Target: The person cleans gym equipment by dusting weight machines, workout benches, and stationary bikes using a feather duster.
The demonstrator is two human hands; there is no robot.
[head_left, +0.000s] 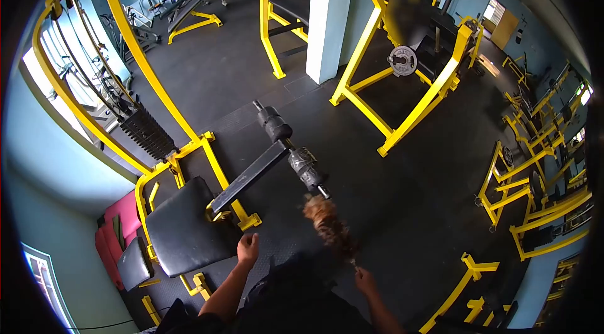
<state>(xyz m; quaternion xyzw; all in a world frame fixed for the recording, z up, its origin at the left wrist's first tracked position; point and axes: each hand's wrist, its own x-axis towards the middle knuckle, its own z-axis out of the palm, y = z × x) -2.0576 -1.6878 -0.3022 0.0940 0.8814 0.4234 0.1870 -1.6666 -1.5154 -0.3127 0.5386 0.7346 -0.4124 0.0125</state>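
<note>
My right hand (365,281) grips the thin handle of a brown feather duster (331,228). The duster's feathers reach up and forward, near the lower end of the black padded roller (306,168) on the yellow-framed machine. A second padded roller (274,122) sits farther along the same bar, joined to a dark lever arm (250,175). My left hand (248,250) hovers beside the machine's black seat (189,227), its fingers curled and nothing visible in them.
A weight stack (148,132) stands inside the yellow frame at left. Ahead are a white pillar (328,19) and a yellow rack with a grey plate (402,60). More yellow machines (535,164) line the right side. Pink mats (118,233) lie by the left wall.
</note>
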